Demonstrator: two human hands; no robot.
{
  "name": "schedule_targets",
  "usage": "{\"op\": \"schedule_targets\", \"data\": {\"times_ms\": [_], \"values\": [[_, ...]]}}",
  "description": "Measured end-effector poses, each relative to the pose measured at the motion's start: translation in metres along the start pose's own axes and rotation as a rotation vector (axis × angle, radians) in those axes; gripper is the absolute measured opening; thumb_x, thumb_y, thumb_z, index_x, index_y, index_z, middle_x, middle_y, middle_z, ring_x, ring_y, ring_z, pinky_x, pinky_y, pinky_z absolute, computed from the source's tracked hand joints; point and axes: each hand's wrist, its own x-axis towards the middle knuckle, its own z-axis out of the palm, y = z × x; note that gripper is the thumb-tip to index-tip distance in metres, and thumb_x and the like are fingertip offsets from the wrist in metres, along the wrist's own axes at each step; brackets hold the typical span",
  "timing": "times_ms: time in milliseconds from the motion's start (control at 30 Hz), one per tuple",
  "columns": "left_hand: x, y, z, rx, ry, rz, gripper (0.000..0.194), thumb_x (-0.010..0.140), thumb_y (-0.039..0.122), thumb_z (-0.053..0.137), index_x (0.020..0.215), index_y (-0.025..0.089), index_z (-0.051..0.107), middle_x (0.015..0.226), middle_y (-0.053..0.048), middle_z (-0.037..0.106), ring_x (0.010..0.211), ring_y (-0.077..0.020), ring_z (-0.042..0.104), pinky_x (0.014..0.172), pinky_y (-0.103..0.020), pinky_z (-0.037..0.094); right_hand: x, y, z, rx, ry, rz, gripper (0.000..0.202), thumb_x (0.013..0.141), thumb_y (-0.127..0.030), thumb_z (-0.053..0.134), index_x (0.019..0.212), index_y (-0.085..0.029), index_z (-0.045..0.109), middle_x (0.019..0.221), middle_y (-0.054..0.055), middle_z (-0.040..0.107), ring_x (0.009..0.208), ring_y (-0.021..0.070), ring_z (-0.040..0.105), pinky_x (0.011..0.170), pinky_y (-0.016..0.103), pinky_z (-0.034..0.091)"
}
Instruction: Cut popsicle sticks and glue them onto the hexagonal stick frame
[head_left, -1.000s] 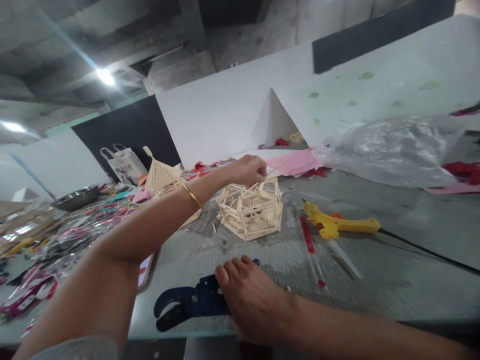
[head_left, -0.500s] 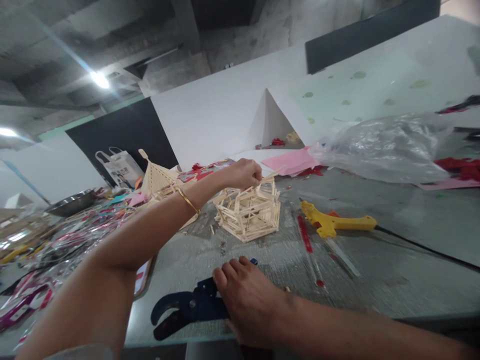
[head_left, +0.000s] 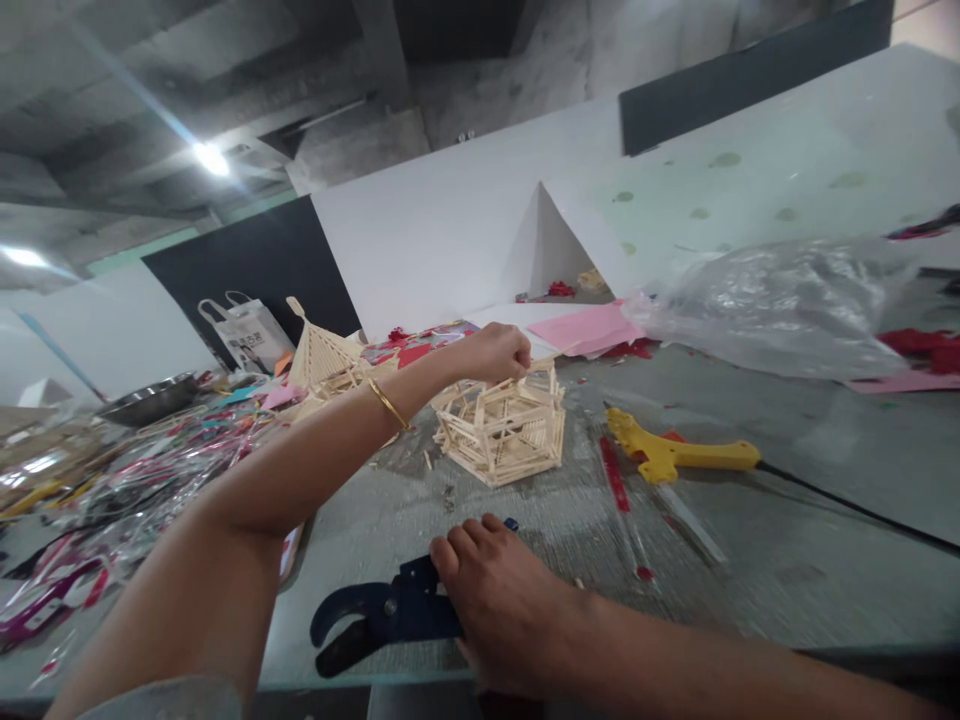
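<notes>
One pale lattice frame (head_left: 491,440) of thin sticks, upright on the surface (head_left: 765,570), near the middle of the view, just below the left hand (head_left: 502,352). Left fingers curled over the frame's far top edge, apparently grasping a thin stick (head_left: 555,356) poking out to the right; fingertips hidden, cannot tell if stick and frame are touching. Right hand (head_left: 499,590) at the near edge, well clear of the frame, fingers clenched round a dark blue cutter (head_left: 409,608), jaws apart, nothing visible between them. Progress, judged by looks: base, uprights and side bars already joined into a many-sided ring. Unfinished by looks: top open, inside visible through it, held stick not clearly settled in place. Number of sticks left impossible to tell, upper part being half masked by the hand. Farther left, partly behind the left forearm: a pointed slatted piece (head_left: 322,355), seemingly well advanced, not on top of the frame. Right of the frame: yellow glue gun (head_left: 679,455) lying on its side, idle, beside a red-and-clear strip (head_left: 615,475). Small offcut (head_left: 428,460) just left of the frame. No way to tell which joints are glued.
</notes>
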Motion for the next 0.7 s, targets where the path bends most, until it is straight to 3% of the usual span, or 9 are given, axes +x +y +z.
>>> {"op": "schedule_targets", "data": {"times_ms": [300, 500, 633, 700], "values": [[-0.003, 0.005, -0.001, -0.031, 0.061, 0.02, 0.019, 0.06, 0.007, 0.052, 0.063, 0.012, 0.07, 0.05, -0.006, 0.062, 0.048, -0.0133, 0.054, 0.055, -0.027, 0.037, -0.002, 0.002, 0.003, 0.009, 0.0, 0.015, 0.036, 0.06, -0.027, 0.062, 0.093, -0.014, 0.054, 0.086, 0.009, 0.061, 0.076, 0.0232, 0.055, 0.074, 0.04, 0.045], [-0.003, 0.005, 0.001, -0.044, 0.067, 0.013, 0.02, 0.06, 0.005, 0.052, 0.064, 0.013, 0.07, 0.053, -0.006, 0.063, 0.05, -0.0132, 0.053, 0.057, -0.027, 0.038, 0.003, 0.003, -0.007, 0.002, -0.027, 0.033, 0.035, 0.061, -0.024, 0.061, 0.093, -0.013, 0.054, 0.088, 0.009, 0.061, 0.078, 0.0238, 0.056, 0.074, 0.039, 0.044], [-0.004, 0.004, -0.007, -0.041, 0.21, 0.03, 0.018, 0.062, 0.007, 0.054, 0.068, 0.011, 0.07, 0.066, -0.007, 0.067, 0.06, -0.0132, 0.055, 0.063, -0.028, 0.039, -0.002, 0.007, -0.019, -0.007, -0.005, 0.068, 0.028, 0.066, -0.017, 0.055, 0.094, -0.013, 0.055, 0.089, 0.01, 0.062, 0.08, 0.0243, 0.057, 0.075, 0.038, 0.043], [-0.009, 0.003, -0.015, -0.136, 0.263, 0.024, 0.016, 0.064, 0.009, 0.055, 0.072, 0.011, 0.069, 0.063, -0.005, 0.064, 0.059, -0.0121, 0.054, 0.063, -0.027, 0.039, -0.014, 0.014, -0.027, 0.042, 0.018, 0.162, 0.028, 0.065, -0.014, 0.056, 0.094, -0.014, 0.056, 0.088, 0.01, 0.064, 0.081, 0.0242, 0.058, 0.075, 0.037, 0.044]]}}
